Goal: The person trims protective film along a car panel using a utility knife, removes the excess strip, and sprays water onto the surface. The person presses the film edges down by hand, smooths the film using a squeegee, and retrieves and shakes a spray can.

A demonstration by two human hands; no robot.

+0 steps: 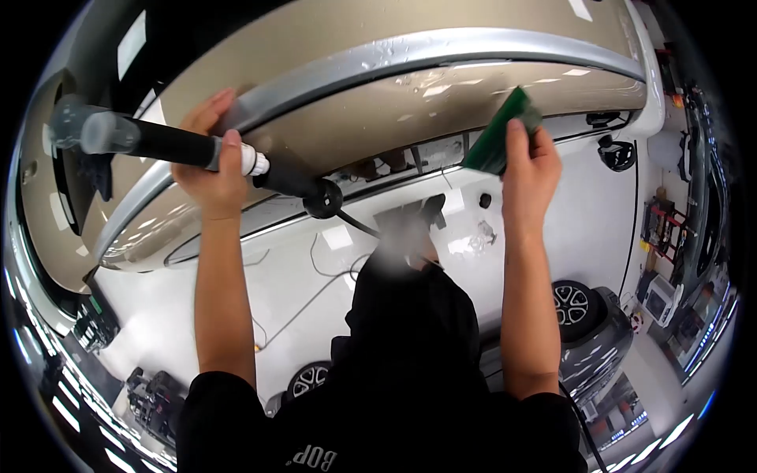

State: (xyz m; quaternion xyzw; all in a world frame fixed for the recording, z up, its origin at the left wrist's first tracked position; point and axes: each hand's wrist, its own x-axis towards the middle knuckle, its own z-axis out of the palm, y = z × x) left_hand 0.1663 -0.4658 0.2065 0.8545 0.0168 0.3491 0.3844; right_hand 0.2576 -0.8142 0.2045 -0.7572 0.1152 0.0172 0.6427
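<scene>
My left hand [211, 154] is closed around a black cylindrical tool [175, 145] with a translucent tip, a white collar and a cord or hose at its other end. Its fingers rest at the silver trim strip [339, 67] of a beige car panel [339, 130]. In my right hand [530, 169] is a flat green squeegee [497, 132], pinched between thumb and fingers. The squeegee is in front of the lower beige panel, below the trim; whether it touches is not clear. Water drops lie on the trim and panel.
Beneath the panel runs a glossy dark sill strip [410, 162]. A thin cable [303, 307] trails over the white floor [315, 296]. Behind me stands a dark car [603, 335]. Shelves with red items [662, 225] and a monitor [659, 299] are at the right.
</scene>
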